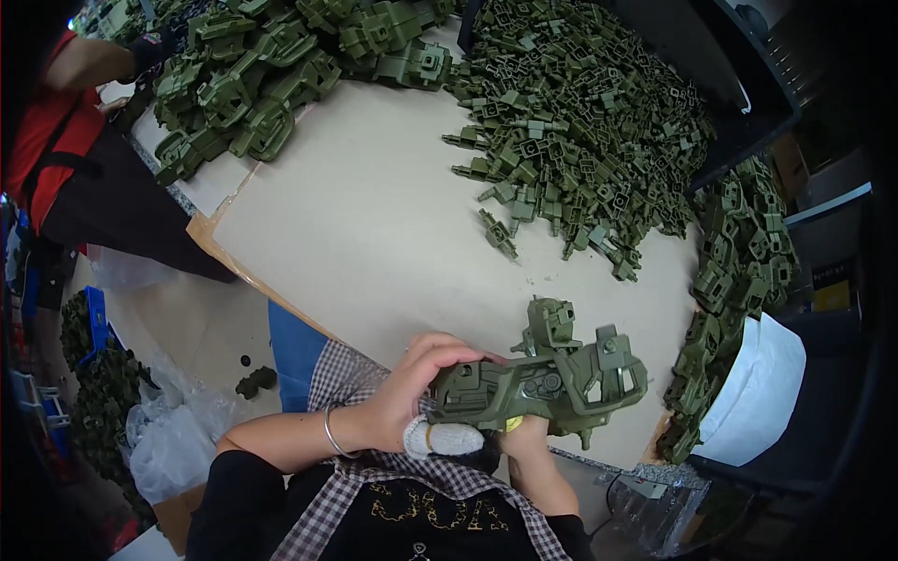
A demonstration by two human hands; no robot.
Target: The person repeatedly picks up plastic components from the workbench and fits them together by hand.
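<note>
My left hand is closed on the left end of a large olive-green moulded plastic part, its fingers over the top edge. The thumb, in a white knitted cover, lies along the near edge. My right hand comes up behind and under the part; its fingers are mostly hidden, and a bit of yellow shows on it. At the part's far side stands a smaller blocky green piece; I cannot tell whether it is joined to the large part. The large part is held over the table's near edge.
A big heap of small green pieces covers the far right of the table. Larger green parts pile up far left, others along the right edge beside a white bag. A co-worker in red stands left.
</note>
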